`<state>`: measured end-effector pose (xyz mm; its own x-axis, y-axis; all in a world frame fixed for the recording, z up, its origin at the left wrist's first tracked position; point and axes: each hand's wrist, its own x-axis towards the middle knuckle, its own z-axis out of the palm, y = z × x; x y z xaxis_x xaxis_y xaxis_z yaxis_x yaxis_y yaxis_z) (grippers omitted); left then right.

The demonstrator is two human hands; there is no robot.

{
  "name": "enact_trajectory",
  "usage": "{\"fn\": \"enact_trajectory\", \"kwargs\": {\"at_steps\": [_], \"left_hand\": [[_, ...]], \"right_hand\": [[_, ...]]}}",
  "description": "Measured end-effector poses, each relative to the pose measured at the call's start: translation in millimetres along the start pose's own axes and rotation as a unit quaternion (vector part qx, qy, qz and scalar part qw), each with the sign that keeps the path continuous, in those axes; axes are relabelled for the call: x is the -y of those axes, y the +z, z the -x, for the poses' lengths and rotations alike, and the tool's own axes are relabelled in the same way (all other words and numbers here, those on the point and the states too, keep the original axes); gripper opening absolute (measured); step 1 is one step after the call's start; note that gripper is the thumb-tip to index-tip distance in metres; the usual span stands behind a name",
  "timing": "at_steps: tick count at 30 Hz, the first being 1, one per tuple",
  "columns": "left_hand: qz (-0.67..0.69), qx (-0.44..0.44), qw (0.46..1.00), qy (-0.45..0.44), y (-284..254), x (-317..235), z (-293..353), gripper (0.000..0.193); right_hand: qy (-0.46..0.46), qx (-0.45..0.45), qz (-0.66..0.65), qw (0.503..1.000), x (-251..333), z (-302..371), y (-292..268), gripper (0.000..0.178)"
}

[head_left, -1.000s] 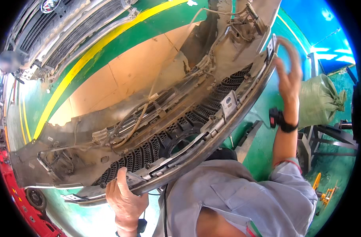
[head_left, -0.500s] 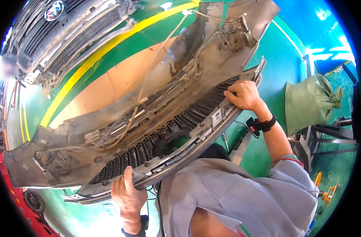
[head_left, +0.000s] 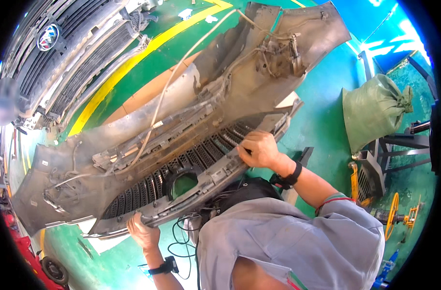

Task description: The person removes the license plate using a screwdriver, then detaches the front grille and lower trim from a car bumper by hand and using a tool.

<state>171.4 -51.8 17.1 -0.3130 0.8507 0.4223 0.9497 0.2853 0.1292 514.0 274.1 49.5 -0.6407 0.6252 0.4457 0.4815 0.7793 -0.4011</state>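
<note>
A dusty grey car bumper cover (head_left: 244, 96) lies with its inner side toward me, wiring and brackets along it. At its near side is a black mesh grille (head_left: 145, 195) with a round opening in the middle. My left hand (head_left: 144, 233) is closed on the grille's near edge toward its left end, thumb on top. My right hand (head_left: 260, 150) grips the same edge farther right, its fingers curled over the rim. Whether the grille is fastened to the bumper cover I cannot tell. A thin wiring harness (head_left: 165, 92) arches over the bumper cover.
A vehicle front with a grille (head_left: 75, 63) stands at the far left, beside a yellow floor line (head_left: 119, 65). Brown cardboard (head_left: 133, 101) lies behind the bumper cover. To the right are a tied green sack (head_left: 372, 113) and a yellow handwheel (head_left: 393, 216). Black cables (head_left: 182, 241) hang near me.
The grille's right end has come nearer to me, and my right hand has moved left and nearer with it. My left hand keeps its hold. The whole view has shifted somewhat.
</note>
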Motion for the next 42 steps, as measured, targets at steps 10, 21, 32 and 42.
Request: {"fn": "enact_trajectory", "kwargs": {"at_steps": [10, 21, 32, 42], "left_hand": [[0.020, -0.010, 0.999, -0.031, 78, -25, 26, 0.056], [0.016, 0.033, 0.998, 0.042, 99, -18, 40, 0.075], [0.180, 0.150, 0.964, -0.126, 51, -44, 28, 0.052], [0.223, 0.273, 0.915, -0.195, 147, 24, -202, 0.036]], "right_hand": [[0.029, -0.029, -0.031, 0.999, -53, 14, 34, 0.007], [0.040, 0.120, 0.041, 0.991, -70, 33, 66, 0.016], [0.266, 0.178, -0.172, 0.932, -74, 17, 41, 0.019], [0.223, 0.320, 0.021, 0.921, -252, -124, 145, 0.026]]}}
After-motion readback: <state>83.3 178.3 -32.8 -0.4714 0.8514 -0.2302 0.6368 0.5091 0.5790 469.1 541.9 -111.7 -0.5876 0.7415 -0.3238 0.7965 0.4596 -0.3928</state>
